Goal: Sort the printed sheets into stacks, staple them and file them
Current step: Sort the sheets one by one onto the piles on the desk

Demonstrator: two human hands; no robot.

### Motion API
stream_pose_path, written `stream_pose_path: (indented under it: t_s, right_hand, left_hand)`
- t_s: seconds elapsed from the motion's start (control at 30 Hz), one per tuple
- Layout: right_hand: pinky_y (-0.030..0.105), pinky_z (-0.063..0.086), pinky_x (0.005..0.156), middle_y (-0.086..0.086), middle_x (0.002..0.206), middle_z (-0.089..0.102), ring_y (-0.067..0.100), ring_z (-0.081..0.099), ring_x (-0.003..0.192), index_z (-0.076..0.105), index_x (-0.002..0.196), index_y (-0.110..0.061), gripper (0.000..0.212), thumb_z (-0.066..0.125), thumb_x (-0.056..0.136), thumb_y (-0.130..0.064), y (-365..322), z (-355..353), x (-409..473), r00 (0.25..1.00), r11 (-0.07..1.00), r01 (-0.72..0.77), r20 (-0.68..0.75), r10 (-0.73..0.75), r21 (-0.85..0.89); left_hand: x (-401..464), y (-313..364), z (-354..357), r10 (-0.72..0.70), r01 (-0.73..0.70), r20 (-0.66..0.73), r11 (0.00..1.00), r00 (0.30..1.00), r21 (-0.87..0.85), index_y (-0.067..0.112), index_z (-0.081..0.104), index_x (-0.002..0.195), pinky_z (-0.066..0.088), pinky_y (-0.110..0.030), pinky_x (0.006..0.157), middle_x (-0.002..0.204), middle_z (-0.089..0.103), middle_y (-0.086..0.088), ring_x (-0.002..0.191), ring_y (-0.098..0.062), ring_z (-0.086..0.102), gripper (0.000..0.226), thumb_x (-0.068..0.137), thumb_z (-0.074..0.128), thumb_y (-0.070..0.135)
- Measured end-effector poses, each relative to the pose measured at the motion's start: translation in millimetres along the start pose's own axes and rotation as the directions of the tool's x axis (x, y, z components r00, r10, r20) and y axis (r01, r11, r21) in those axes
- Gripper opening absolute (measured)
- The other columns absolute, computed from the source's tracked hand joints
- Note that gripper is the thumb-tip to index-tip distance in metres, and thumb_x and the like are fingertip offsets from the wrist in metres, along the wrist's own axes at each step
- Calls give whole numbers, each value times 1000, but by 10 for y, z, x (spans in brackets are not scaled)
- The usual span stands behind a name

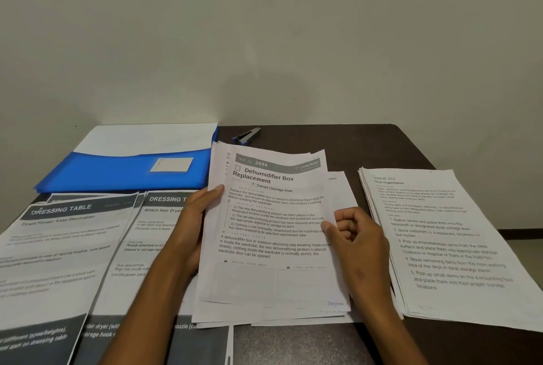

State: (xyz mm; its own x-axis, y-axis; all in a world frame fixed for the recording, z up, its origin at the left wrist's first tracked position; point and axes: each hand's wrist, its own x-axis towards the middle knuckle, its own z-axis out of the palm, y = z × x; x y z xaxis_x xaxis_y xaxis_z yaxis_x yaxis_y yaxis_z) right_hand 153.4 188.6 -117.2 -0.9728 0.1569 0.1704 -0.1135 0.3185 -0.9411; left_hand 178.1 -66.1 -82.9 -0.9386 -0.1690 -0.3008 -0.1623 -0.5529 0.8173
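Head view of a dark bench [346,141] set against a plain pale wall [264,26]; printed sheets lie on it in several groups. Centre: a loose stack of sheets [273,247], its top page headed "Dehumidifier Box Replacement", held between both hands; the left hand [194,223] grasps the stack's left edge, thumb over the front of the page and fingers hidden behind it; the right hand [357,235] grips the right edge, thumb pressed on the page face and fingers curled at the margin. The lower pages of this stack fan out unevenly beneath the top sheet and rest on the bench. Right: a second stack [446,247], headed "Desk Organization", lying flat and apart from the held stack, its near corner reaching the frame edge. Left: two overlapping groups of sheets with dark banners reading "DRESSING TABLE"; the outer group [55,253] lies at the far left; the inner group [138,247] lies just beside it and is partly covered by the left forearm. Rear left: a blue folder [117,173] bearing a white label, with a white sheet [147,138] projecting from its far side. Rear centre: a stapler [246,136], dark blue with a metal top, lying just behind the held stack and beside the folder's right corner.
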Motion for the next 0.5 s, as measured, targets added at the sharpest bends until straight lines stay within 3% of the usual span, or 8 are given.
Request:
stream_pose_path:
  t_s: [0.17, 0.5]
  right_hand:
    - [16, 54, 62, -4, 76, 70, 3, 65, 67, 67, 89, -24, 15, 81, 90, -21, 7, 17, -7, 1000, 1000, 7, 14, -7, 18]
    - [20, 55, 62, -8, 75, 70, 6, 67, 69, 66, 89, -27, 14, 80, 92, -24, 30, 21, -12, 1000, 1000, 7, 13, -7, 27]
  left_hand:
    - [40, -19, -39, 15, -20, 49, 994, 999, 104, 14, 65, 136, 61, -60, 87, 127, 72, -19, 113, -44, 71, 37, 100, 60, 14]
    - [85, -46, -99, 31, -32, 13, 989, 999, 147, 14, 64, 136, 53, -68, 98, 126, 73, -20, 113, -45, 71, 40, 97, 62, 5]
